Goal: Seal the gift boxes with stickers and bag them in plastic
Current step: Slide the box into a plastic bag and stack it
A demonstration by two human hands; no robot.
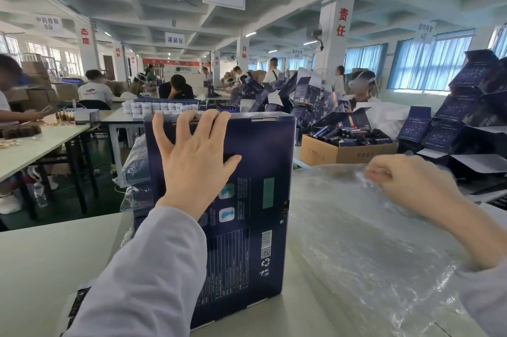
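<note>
A dark blue gift box stands upright on the white table in front of me, its printed back face with a barcode toward me. My left hand lies flat on that face, fingers hooked over the top edge. To the right lies a stack of clear plastic bags. My right hand pinches the far edge of the top bag. A strip of dark stickers on white backing peeks out under my left sleeve.
An open cardboard carton of dark tubes sits behind the bags. Folded blue boxes are piled at the far right. Bagged boxes lie left of the gift box. Several people work at tables beyond.
</note>
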